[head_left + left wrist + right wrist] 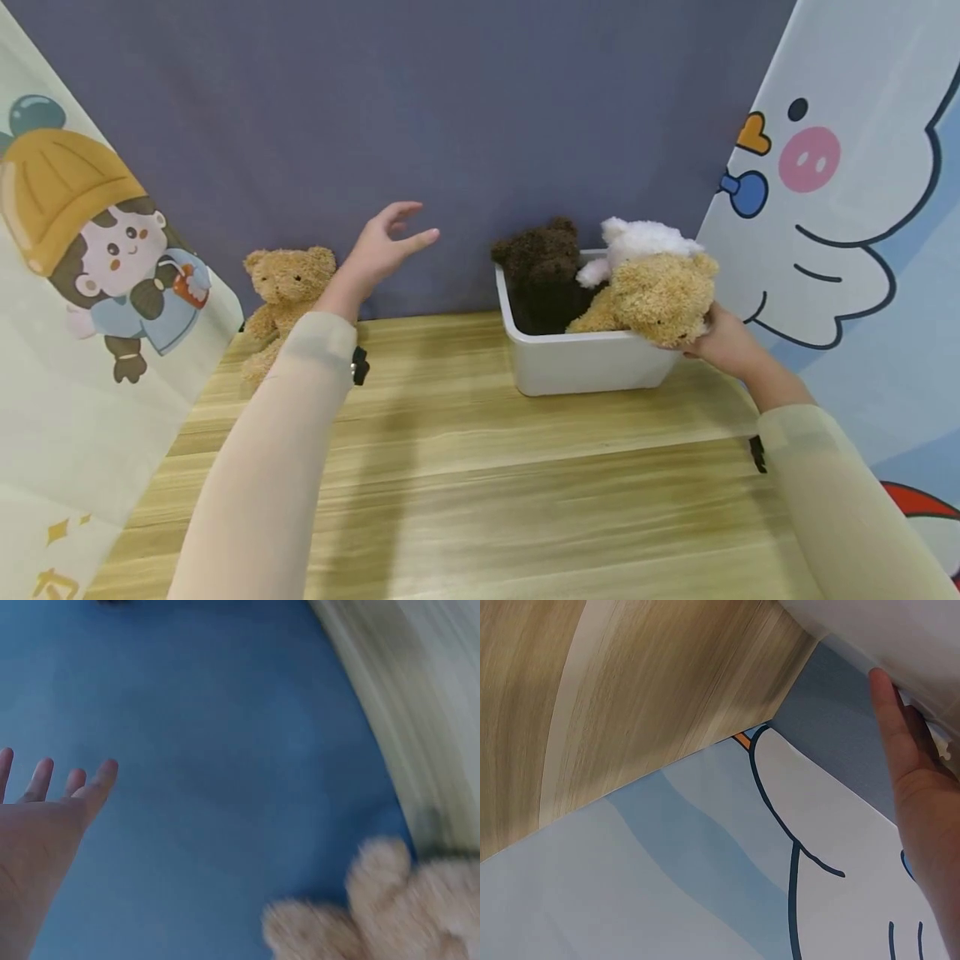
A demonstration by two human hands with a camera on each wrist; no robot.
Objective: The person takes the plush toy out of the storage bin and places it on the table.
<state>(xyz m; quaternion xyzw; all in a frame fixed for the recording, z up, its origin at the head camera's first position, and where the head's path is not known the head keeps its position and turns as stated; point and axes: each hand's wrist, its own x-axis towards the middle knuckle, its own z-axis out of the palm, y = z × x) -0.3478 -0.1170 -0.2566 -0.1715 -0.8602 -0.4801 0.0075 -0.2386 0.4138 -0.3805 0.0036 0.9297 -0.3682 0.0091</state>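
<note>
My left hand (382, 250) is raised in front of the dark backdrop, holding nothing, its fingers apart; in the left wrist view the palm (37, 832) shows. Left of it a tan teddy bear (288, 279) sits against the backdrop, partly behind my forearm. My right hand (727, 337) grips the right end of a white bin (592, 367); one finger lies along the bin's outer wall in the right wrist view. A drooping tan bear (660, 296) hides some fingers. Beside that bear in the bin are a dark brown bear (543, 254) and a white plush toy (648, 240).
A wood-grain table (487, 492) carries the bin and the lone bear. A dark blue-grey backdrop (420, 108) stands behind. Printed cartoon panels rise at the left (135, 250) and right (847, 250), the right one close to my right hand.
</note>
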